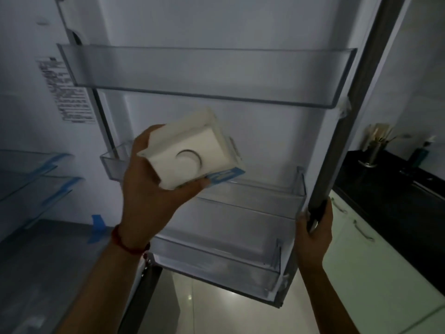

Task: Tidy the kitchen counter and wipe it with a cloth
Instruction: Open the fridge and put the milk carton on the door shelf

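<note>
My left hand [147, 189] grips a white rectangular box [192, 153] with a round mark on its face and a blue label along one edge. The box is tilted and held in front of the open fridge door [216, 25], just above its middle clear shelf [252, 196]. My right hand [313, 235] is closed around the door's grey handle [356, 112] at the door's outer edge. No cloth is in view.
The door carries a clear upper shelf [207, 75] and a lower one [216, 266], both bare. Glass fridge shelves with blue tape [41, 179] sit at left. A dark counter [397, 189] with a utensil holder [373, 150] and pale green cabinets [375, 261] lie at right.
</note>
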A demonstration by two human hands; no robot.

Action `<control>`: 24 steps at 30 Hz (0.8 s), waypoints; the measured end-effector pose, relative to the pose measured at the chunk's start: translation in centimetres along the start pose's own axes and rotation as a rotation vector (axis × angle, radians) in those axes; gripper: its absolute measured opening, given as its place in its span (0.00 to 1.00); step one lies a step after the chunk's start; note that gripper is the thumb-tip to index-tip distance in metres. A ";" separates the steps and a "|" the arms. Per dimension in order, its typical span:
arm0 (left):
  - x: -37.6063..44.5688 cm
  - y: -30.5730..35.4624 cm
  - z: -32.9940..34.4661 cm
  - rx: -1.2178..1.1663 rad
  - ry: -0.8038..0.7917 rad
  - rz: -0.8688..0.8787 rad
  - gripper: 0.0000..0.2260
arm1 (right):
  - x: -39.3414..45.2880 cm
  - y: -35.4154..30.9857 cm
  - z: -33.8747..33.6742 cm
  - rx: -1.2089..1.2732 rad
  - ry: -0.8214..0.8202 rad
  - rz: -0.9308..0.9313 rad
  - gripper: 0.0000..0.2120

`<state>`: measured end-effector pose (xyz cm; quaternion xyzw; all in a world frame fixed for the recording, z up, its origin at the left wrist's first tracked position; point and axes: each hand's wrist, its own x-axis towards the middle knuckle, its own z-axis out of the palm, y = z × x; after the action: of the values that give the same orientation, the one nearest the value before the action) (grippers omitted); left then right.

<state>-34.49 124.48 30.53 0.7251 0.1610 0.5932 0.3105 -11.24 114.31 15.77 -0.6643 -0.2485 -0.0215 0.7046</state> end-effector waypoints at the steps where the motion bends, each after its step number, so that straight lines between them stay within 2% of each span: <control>1: 0.6 -0.3 0.8 -0.014 -0.049 0.017 0.32 | 0.2 0.1 0.0 -0.002 -0.001 -0.010 0.30; 4: 2.4 -1.2 2.8 -0.086 -0.190 0.049 0.32 | 0.6 0.1 0.1 -0.016 -0.004 -0.021 0.29; 12: 4.8 -4.2 6.0 -0.068 -0.523 -0.052 0.34 | 0.6 0.2 0.2 -0.046 -0.008 -0.027 0.30; 16: 5.3 -5.3 6.9 -0.013 -0.580 -0.143 0.32 | 0.6 0.2 0.2 -0.051 -0.011 -0.050 0.33; 20: 4.8 -5.1 6.6 0.083 -0.597 -0.123 0.33 | 0.4 0.2 0.1 -0.055 -0.013 -0.055 0.33; 22: 3.8 -5.1 6.1 0.186 -0.547 -0.088 0.33 | 0.2 0.2 0.0 -0.046 -0.017 -0.053 0.33; 24: 2.1 -5.4 5.8 0.370 -0.390 -0.023 0.35 | 0.0 0.0 -0.1 -0.029 -0.020 -0.057 0.34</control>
<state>-27.64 128.32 28.03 0.8683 0.2121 0.3991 0.2045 -11.17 114.24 15.74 -0.6673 -0.2742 -0.0386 0.6914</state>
